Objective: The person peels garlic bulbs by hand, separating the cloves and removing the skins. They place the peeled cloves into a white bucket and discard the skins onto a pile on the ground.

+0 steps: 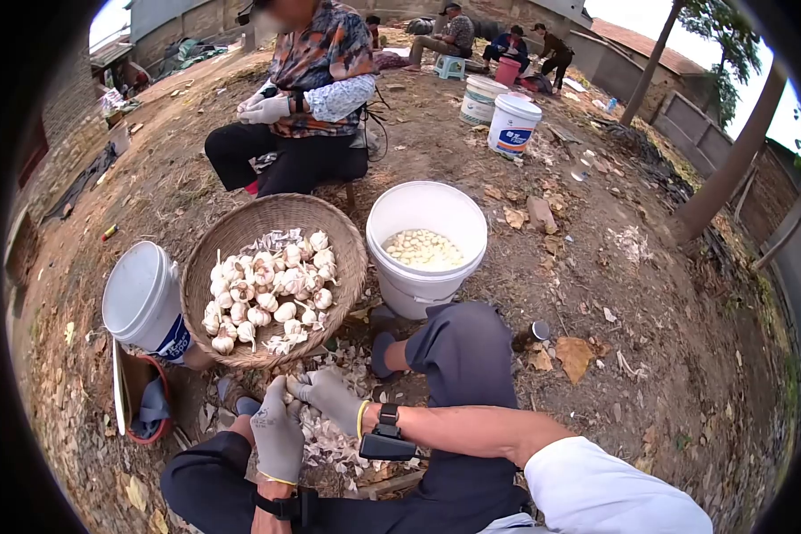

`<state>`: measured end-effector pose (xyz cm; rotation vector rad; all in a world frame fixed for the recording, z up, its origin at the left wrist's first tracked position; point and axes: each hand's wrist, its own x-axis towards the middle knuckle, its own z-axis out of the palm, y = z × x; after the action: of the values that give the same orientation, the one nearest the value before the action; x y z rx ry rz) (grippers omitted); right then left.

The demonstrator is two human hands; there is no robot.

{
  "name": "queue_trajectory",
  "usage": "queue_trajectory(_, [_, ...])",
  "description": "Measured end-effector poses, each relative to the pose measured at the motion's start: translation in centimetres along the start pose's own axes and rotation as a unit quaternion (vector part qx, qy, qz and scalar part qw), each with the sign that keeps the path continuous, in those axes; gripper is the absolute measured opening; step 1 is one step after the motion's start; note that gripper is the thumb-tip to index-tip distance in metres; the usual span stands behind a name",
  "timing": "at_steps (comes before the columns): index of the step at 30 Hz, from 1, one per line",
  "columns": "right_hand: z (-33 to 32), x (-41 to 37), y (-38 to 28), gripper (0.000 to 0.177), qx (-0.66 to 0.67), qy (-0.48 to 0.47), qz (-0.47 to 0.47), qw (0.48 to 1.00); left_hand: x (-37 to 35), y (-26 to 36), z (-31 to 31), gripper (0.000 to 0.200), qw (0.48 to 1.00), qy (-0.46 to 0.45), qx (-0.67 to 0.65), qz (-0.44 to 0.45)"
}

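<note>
My left hand (279, 433), in a grey glove, is closed with its fingertips pinched together. My right hand (331, 402), gloved alike, is closed too and meets the left one at the fingertips. Between them is a small pale piece of garlic (290, 396), mostly covered by the fingers. Just beyond my hands, a round wicker basket (347, 233) holds many whole garlic bulbs (262, 285). To its right stands a white bucket (418, 294) with peeled garlic cloves (423, 248) in the bottom. Papery garlic skins (325, 445) litter the ground under my hands.
A lidded white bucket (138, 289) stands left of the basket, with a red tub (154, 433) nearer me. Across from me sits a gloved person (316, 80). Farther back are more buckets (513, 125), several people and tree trunks (730, 169). Dry leaves cover the ground.
</note>
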<state>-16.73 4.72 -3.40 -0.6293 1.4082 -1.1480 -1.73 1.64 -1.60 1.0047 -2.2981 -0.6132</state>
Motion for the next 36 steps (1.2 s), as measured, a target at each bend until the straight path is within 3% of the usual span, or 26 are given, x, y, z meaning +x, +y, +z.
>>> queue_trajectory(8, [0.1,0.9,1.1,0.036,0.02,0.01,-0.002,1.0,-0.2,-0.1,0.5,0.048,1.0,-0.021,0.002,0.001])
queue_trajectory(12, [-0.2,1.5,1.3,0.036,0.031,0.018,0.056,0.998,-0.3,0.2,0.4,0.052,0.999,-0.041,-0.004,0.002])
queue_trajectory(15, [-0.3,1.0,0.6,0.034,0.083,0.002,0.037,0.996,-0.1,0.1,0.5,0.054,1.0,0.003,0.009,0.02])
queue_trajectory(18, [-0.9,0.0,-0.7,0.031,0.113,-0.03,0.018,0.993,0.2,-0.7,0.6,0.045,0.996,0.037,-0.079,-0.031])
queue_trajectory(20, [-1.2,-0.3,-1.3,0.03,0.109,-0.055,0.027,0.992,0.6,-0.4,-0.2,0.034,0.958,-0.005,-0.226,-0.178])
queue_trajectory(24, [-1.3,-0.4,-1.3,0.027,0.105,-0.074,0.017,0.992,0.8,-0.9,-0.2,0.024,0.919,-0.014,-0.332,-0.212])
queue_trajectory(32, [-1.4,0.6,0.1,0.022,0.097,-0.062,0.032,0.993,0.3,-2.8,0.5,0.022,0.914,-0.033,-0.333,-0.229])
queue_trajectory(36, [-2.1,0.7,-0.3,0.019,0.081,-0.117,0.034,0.989,0.7,-0.9,-0.4,0.022,0.899,-0.008,-0.371,-0.232])
